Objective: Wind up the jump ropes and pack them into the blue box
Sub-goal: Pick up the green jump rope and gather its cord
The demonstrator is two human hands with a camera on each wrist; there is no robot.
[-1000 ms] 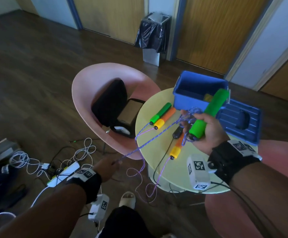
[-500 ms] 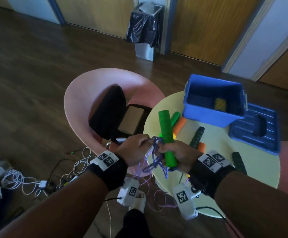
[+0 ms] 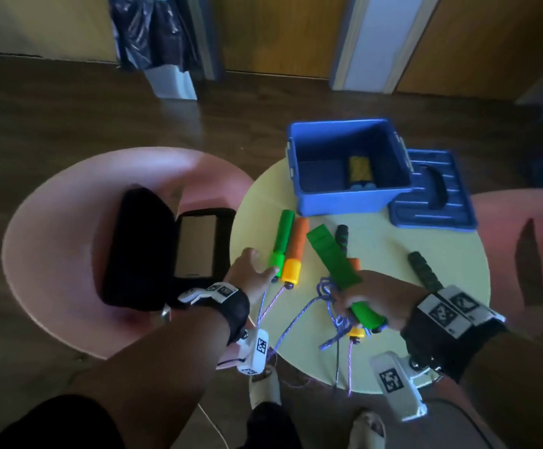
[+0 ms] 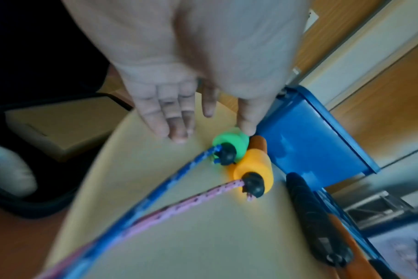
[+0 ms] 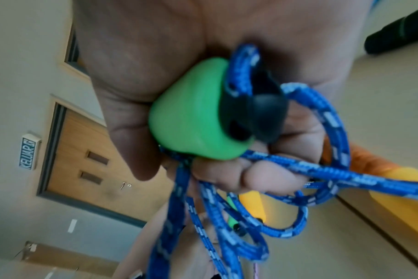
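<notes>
My right hand (image 3: 365, 298) grips a green jump-rope handle (image 3: 335, 264) over the near side of the yellow table (image 3: 393, 251). Loops of its blue rope (image 3: 327, 294) are bunched at my fingers (image 5: 227, 175), under the green handle (image 5: 196, 120) with the blue rope (image 5: 251, 217). My left hand (image 3: 252, 272) is open. In the left wrist view, my left hand (image 4: 203, 122) has straight fingers, the thumb touching the end of a second green handle (image 4: 229, 141) that lies beside an orange handle (image 4: 253, 175). The blue box (image 3: 348, 196) stands open at the table's far side.
The box's blue lid (image 3: 432, 196) lies to its right. Two black handles (image 3: 422, 270) and another orange handle (image 3: 356, 264) lie on the table. Ropes hang over the near edge. A pink chair (image 3: 69, 205) at the left holds an open black case (image 3: 144, 247).
My left hand has let go of the blue rope and moved left to the green handle lying on the table. My right hand has lowered and tilted its handle.
</notes>
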